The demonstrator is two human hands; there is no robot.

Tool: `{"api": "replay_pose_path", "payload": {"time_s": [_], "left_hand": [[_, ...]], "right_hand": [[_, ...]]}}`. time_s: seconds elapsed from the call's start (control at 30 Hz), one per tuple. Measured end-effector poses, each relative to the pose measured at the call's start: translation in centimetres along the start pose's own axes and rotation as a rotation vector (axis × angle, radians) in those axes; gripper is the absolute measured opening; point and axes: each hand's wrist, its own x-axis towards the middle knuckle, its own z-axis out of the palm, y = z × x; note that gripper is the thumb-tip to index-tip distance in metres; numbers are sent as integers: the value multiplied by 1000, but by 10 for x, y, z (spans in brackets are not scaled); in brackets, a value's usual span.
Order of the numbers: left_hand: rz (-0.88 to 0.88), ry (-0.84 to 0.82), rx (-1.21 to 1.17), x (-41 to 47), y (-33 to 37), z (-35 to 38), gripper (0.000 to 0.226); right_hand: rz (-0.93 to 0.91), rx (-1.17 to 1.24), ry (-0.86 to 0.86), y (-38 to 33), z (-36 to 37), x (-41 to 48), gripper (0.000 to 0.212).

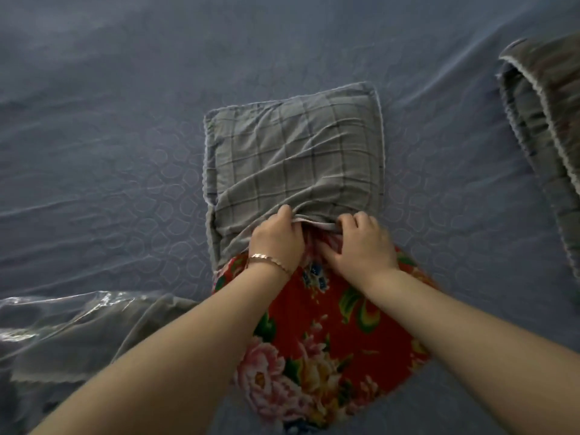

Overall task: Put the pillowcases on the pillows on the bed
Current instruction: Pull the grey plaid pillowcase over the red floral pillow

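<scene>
We see a red flowered pillow [329, 334] lying on the blue bed [110, 152], its far end already inside a grey checked pillowcase [292, 158]. The near half of the pillow is still bare. The pillowcase lies flat and creased toward the far side, with its open hem bunched across the middle of the pillow. Our left hand [276, 240], with a gold bracelet [270, 262] at the wrist, curls its fingers round that hem. Just beside it, our right hand [361, 246] grips the same hem with bent fingers, its thumb lying on the flowered cloth. A folded grey quilt [546, 127] lies well apart at the right edge. Clear plastic wrapping [62, 315] over grey cloth lies at the lower left.
</scene>
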Motion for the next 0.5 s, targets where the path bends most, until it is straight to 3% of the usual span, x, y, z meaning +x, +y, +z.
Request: {"api": "replay_pose_path", "payload": {"time_s": [0.1,0.2,0.33,0.43,0.5], "left_hand": [[452,55,-162,-34,10,-16,14],[614,57,-65,-53,-12,-34,7],[588,125,409,-36,-54,-48,12],[315,133,407,-23,-66,-47,17],[213,106,325,-31,-71,-41,25]], "right_hand": [[78,49,39,-7,-4,16,26],[100,161,102,15,-6,15,15],[-4,95,69,66,-16,1,19],[-260,274,156,74,-32,-3,28],[-322,420,175,70,-43,-13,38]]}}
